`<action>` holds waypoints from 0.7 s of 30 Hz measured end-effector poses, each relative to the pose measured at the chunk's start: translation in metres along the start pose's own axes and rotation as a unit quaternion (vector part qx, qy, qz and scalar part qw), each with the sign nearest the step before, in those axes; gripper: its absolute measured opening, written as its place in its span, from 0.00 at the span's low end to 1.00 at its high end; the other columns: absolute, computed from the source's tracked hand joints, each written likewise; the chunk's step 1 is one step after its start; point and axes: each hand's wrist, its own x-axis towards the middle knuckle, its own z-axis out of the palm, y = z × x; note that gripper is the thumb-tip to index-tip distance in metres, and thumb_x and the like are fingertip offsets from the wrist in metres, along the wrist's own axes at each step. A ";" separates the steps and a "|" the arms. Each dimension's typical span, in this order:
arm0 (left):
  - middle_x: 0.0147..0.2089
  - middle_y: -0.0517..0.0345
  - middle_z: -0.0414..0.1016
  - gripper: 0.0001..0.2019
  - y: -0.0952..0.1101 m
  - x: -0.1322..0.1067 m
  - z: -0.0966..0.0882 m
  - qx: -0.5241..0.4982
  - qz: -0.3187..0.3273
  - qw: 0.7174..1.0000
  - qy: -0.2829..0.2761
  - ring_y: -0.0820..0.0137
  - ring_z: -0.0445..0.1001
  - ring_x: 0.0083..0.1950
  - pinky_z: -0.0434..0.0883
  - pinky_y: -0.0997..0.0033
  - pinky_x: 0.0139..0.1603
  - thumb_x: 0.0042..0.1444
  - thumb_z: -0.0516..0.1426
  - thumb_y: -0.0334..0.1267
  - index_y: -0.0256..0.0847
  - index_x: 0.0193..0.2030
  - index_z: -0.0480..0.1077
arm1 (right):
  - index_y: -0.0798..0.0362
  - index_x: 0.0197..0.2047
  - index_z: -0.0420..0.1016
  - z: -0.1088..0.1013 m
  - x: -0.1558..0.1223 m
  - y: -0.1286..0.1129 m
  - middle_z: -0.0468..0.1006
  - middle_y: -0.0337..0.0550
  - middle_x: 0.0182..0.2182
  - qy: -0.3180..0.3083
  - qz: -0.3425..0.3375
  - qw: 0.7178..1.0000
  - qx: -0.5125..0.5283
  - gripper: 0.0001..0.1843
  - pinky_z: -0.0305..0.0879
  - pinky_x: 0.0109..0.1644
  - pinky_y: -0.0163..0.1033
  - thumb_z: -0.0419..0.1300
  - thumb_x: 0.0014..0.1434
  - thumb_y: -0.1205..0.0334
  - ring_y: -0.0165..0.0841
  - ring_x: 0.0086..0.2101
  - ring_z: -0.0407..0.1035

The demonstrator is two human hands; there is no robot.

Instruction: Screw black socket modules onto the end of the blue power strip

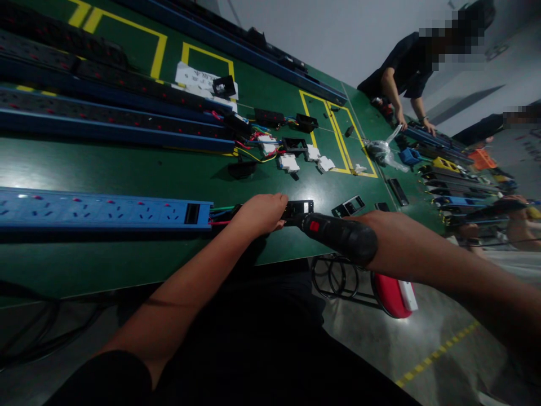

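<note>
My left hand (pixel 262 214) is closed around a small black module (pixel 301 207) at the table's near edge. Green and red wires run from the module's side to a long blue power strip (pixel 97 211), which lies to the left with a dark square opening at its end. A black cordless screwdriver (pixel 338 234) with a red button is gripped in my right hand (pixel 382 237). Its tip points left and meets the module beside my left fingers; the exact contact is hidden. Just right of the module lies another black part (pixel 348 206) with a light face.
More power strips (pixel 127 127) lie on the green table (pixel 139 169) behind, with loose wires and several white blocks (pixel 289 163) at their ends. A plastic bag (pixel 385 151) lies farther right, near a person (pixel 406 79) working across the table. A red stool (pixel 391 296) stands below.
</note>
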 end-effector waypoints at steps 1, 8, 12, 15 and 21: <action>0.52 0.39 0.80 0.22 0.000 0.000 0.000 0.000 -0.001 1.000 -0.001 0.51 0.79 0.48 0.68 0.56 0.42 0.61 0.64 0.44 0.35 0.59 0.72 | 0.50 0.39 0.81 0.001 0.000 0.001 0.83 0.47 0.32 0.003 -0.002 1.000 0.004 0.10 0.62 0.34 0.38 0.59 0.61 0.56 0.36 0.31 0.77; 0.52 0.39 0.80 0.23 -0.001 0.001 0.002 0.009 0.007 1.000 -0.002 0.50 0.79 0.49 0.69 0.56 0.42 0.62 0.64 0.45 0.34 0.59 0.72 | 0.50 0.39 0.80 0.007 -0.002 0.004 0.82 0.45 0.31 0.004 0.005 1.000 0.000 0.10 0.62 0.34 0.37 0.59 0.62 0.56 0.35 0.31 0.77; 0.52 0.39 0.80 0.21 0.000 0.000 0.001 0.011 0.005 1.000 0.000 0.51 0.79 0.48 0.68 0.57 0.41 0.62 0.64 0.45 0.35 0.58 0.72 | 0.49 0.40 0.80 0.006 -0.002 0.002 0.83 0.45 0.32 0.004 0.005 1.000 -0.003 0.11 0.62 0.34 0.38 0.59 0.62 0.55 0.36 0.32 0.77; 0.53 0.40 0.80 0.21 0.000 0.000 0.001 0.012 -0.002 1.000 -0.005 0.51 0.79 0.49 0.69 0.57 0.42 0.62 0.64 0.45 0.37 0.58 0.71 | 0.49 0.40 0.80 0.006 -0.002 0.001 0.83 0.46 0.33 0.012 -0.003 1.000 -0.012 0.10 0.61 0.34 0.38 0.58 0.62 0.57 0.36 0.32 0.77; 0.53 0.41 0.80 0.21 0.001 0.000 0.001 0.024 0.008 1.000 0.004 0.52 0.80 0.50 0.69 0.58 0.43 0.62 0.63 0.44 0.36 0.58 0.71 | 0.49 0.40 0.79 0.012 -0.005 0.002 0.82 0.45 0.32 0.022 -0.008 0.999 -0.048 0.11 0.57 0.33 0.38 0.57 0.64 0.55 0.36 0.32 0.77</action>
